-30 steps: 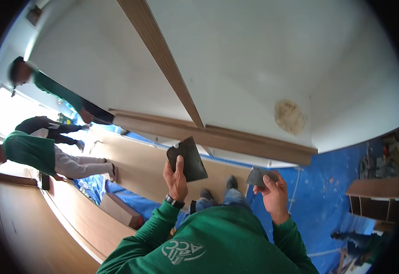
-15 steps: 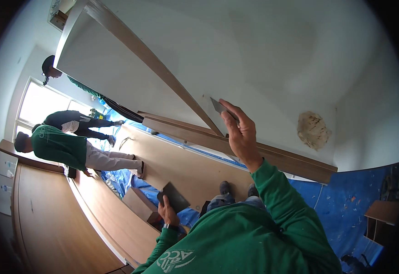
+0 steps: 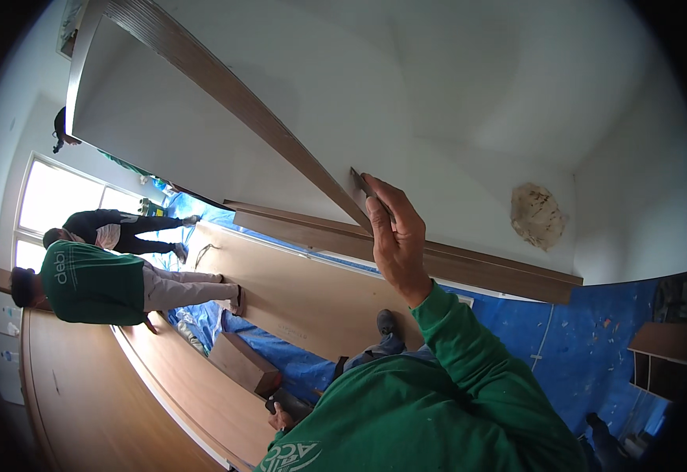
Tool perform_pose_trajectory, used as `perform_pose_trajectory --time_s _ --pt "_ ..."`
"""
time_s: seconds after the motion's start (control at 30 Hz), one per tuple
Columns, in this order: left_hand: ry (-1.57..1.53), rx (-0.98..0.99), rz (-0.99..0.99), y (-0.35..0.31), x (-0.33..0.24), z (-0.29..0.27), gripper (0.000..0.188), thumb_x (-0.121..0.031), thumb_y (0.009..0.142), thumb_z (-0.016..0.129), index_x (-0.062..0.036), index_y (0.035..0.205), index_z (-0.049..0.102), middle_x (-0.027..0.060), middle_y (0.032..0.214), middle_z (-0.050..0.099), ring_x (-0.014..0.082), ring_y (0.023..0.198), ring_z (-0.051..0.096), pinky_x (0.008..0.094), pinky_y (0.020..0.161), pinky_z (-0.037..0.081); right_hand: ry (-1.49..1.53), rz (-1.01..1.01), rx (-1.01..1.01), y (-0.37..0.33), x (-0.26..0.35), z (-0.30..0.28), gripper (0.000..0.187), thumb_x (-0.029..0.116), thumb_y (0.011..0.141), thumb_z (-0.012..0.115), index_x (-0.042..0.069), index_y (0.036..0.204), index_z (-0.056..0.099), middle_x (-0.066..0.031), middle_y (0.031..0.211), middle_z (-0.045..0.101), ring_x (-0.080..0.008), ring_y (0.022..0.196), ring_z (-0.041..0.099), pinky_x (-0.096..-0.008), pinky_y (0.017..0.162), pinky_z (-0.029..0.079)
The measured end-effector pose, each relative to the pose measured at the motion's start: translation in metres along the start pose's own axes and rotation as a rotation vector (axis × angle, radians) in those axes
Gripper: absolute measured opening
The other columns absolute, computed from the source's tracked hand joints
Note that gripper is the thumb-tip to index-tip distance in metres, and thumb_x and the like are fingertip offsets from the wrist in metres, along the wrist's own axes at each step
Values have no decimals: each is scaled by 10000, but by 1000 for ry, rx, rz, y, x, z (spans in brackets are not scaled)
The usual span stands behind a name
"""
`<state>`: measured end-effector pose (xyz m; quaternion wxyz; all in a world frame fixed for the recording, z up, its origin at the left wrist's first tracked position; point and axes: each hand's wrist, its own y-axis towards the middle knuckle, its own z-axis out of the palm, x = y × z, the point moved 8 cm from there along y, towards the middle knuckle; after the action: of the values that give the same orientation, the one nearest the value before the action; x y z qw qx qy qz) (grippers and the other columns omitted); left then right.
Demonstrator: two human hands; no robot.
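My right hand is closed around a putty knife, its narrow grey blade at the white wall beside a long wooden trim. Low at the left, my left hand grips a dark flat plate. My body hides part of that hand, and the plate shows only in part. A roundish beige, rough patch marks the wall to the right of the knife.
A wooden ledge runs along the wall's foot. Blue sheeting and a tan board cover the floor. Left are a person in green, another in black, long wooden panels and a brown box.
My right hand and the putty knife have shifted slightly left, and the blade now appears more edge-on. My left hand has lowered toward my body with the dark plate.
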<state>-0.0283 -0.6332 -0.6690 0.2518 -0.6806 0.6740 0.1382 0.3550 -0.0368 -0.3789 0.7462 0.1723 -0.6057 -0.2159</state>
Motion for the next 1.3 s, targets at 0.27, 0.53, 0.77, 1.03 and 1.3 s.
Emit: perform_pose_trajectory --time_s 0.27,0.53,0.77,1.03,1.3 --pt "-98 61 1 -12 -73 17 812 -488 970 683 215 1329 496 268 1124 689 330 956 682 404 835 557 -151 -80 -51 -8 11 15 305 11 1013 606 34 1311 668 -153 1274 658 -267 1123 683 -331 924 571" --pt "16 83 121 23 -55 15 723 -466 966 698 195 1232 577 243 1068 708 327 944 696 408 844 569 15 89 26 0 -13 -7 272 -7 1004 602 59 1252 692 -125 1138 721 -261 1069 700 -338 912 572" --pt "-424 178 69 13 -73 19 398 -333 1002 687 58 981 614 120 849 673 217 698 663 356 661 582 -57 -3 -45 11 5 -4 258 -20 1008 589 50 1233 695 -121 1134 723 -231 1034 702 -329 876 570" --pt "-198 83 -3 -9 -65 25 511 -414 983 695 75 1093 595 144 918 682 247 805 683 389 687 589 33 124 142 11 -15 -16 264 -33 1001 589 58 1218 709 -97 1157 728 -200 1059 696 -302 909 549" --pt "-560 203 -42 -4 -96 61 699 -469 954 720 105 1308 536 173 1059 675 254 873 677 370 766 589 121 90 57 14 -11 -9 270 -21 1003 589 52 1234 706 -97 1200 712 -205 1072 688 -305 928 534"
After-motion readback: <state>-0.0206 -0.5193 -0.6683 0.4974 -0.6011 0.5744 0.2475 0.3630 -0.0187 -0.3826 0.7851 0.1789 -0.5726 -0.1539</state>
